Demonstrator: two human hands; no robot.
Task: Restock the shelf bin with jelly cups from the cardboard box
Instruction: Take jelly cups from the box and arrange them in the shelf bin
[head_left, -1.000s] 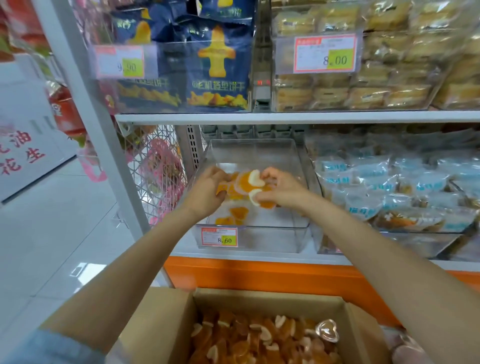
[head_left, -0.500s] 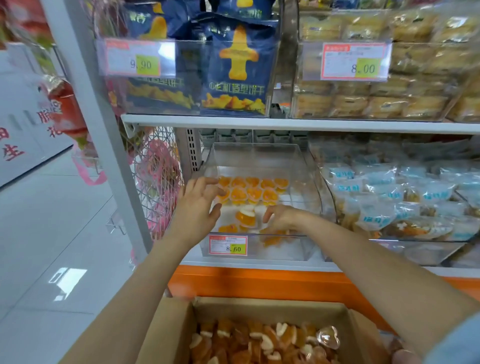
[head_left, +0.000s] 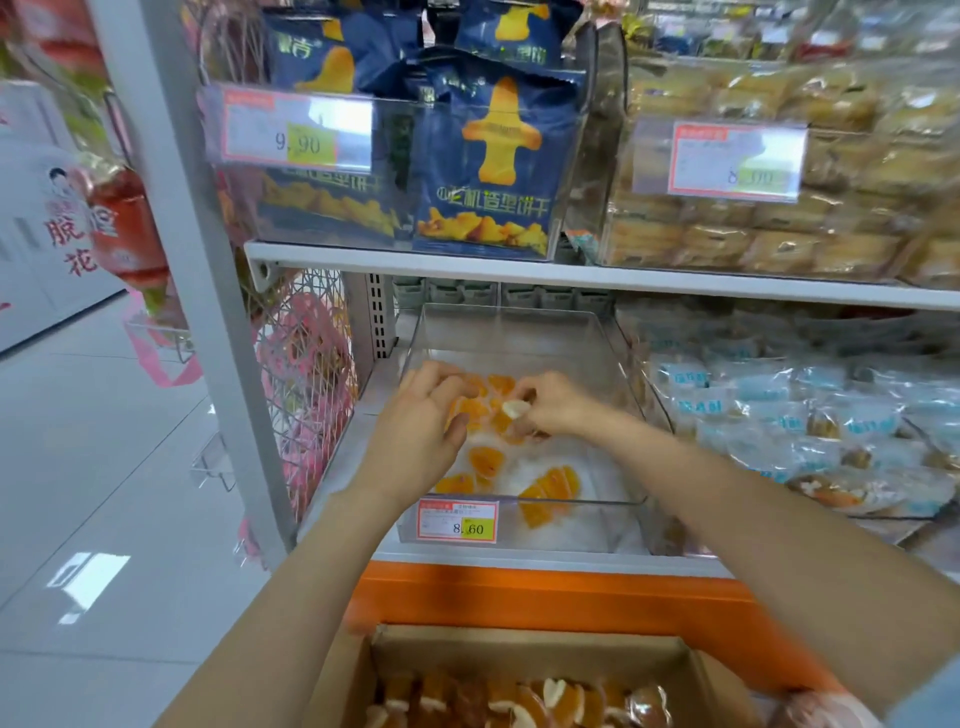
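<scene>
Two bare forearms end in bare hands, the left hand (head_left: 415, 431) and the right hand (head_left: 556, 405). At the lower right corner, the right arm meets blurred blue-grey cloth, probably a short sleeve (head_left: 935, 696).

Left hand (head_left: 415, 431) shifted inward from the shelf bin (head_left: 519, 332) left wall, fingers now spread on the jelly cups (head_left: 467, 410), right hand (head_left: 556, 408) moved back from the bin front, now pinching a white-edged jelly cup (head_left: 516, 409) just beside the left fingers.

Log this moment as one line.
left hand: touches orange jelly cups in clear plastic shelf bin | right hand: pinches white-lidded cup | brown cardboard box: more cups
</scene>
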